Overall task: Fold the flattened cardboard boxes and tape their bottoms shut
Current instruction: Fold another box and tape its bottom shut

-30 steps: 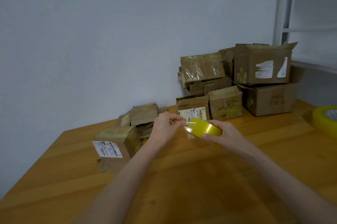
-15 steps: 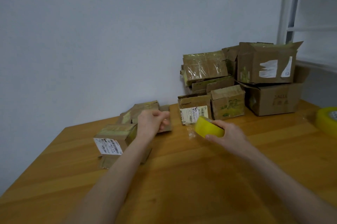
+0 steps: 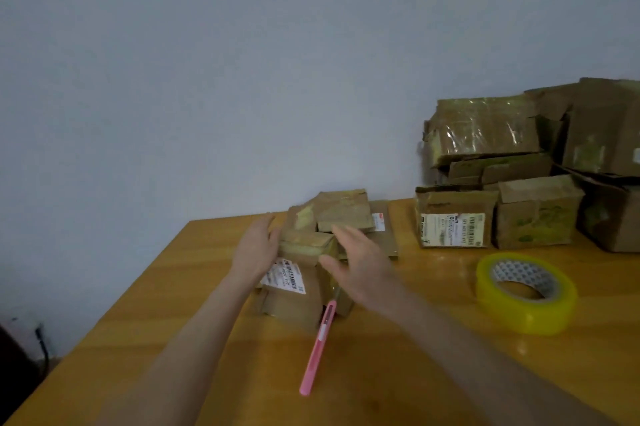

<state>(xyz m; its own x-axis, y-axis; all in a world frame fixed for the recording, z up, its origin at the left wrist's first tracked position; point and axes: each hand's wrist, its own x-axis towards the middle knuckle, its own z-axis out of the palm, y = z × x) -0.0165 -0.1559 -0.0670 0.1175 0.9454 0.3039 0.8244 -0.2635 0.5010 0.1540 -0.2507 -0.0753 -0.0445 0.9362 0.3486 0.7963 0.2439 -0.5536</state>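
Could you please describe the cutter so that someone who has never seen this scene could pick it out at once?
On the wooden table, find the small cardboard box with a white barcode label, between the left hand and right hand. A slim cutter lies on the tabletop in front of it, its tip at the box. It is the only pink thing.

Wooden table (image 3: pixel 381 377) bearing a heap of flattened cardboard boxes (image 3: pixel 343 214), a pink utility knife (image 3: pixel 317 353) with its tip at the heap's near side, a yellow tape roll (image 3: pixel 523 316) lying flat at right, and folded boxes (image 3: pixel 453 217) stacked behind it
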